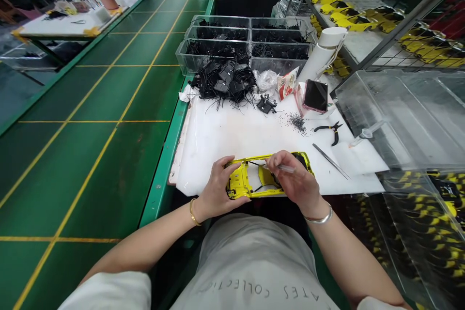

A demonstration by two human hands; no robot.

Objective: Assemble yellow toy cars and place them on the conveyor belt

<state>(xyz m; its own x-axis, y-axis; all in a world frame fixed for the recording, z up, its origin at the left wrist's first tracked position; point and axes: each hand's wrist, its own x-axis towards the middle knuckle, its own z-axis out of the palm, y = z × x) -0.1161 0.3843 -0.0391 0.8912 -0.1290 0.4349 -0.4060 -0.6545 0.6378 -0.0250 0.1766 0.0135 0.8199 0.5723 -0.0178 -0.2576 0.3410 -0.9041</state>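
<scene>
A yellow model car body [238, 181] lies upside down on the white work sheet near its front edge, its hollow inside and window openings facing up. My left hand [218, 186] grips its left end, thumb and fingers on opposite long sides. Pinched in my right hand [296, 179] is a slim clear tube [286, 168], its tip over the car's inside; what kind of tool it is I cannot tell. Black parts show at the car's right end, partly behind the right hand. Tweezers [330, 161] and black-handled cutting pliers [332, 131] lie to the right.
A pile of black wired parts [227, 80] sits before clear bins [214, 51] of more. Tiny black bits [297, 122], a phone [316, 96] and a white bottle [323, 51] are at right. A green conveyor [90, 121] runs along the left; yellow car bodies [350, 18] fill the right rack.
</scene>
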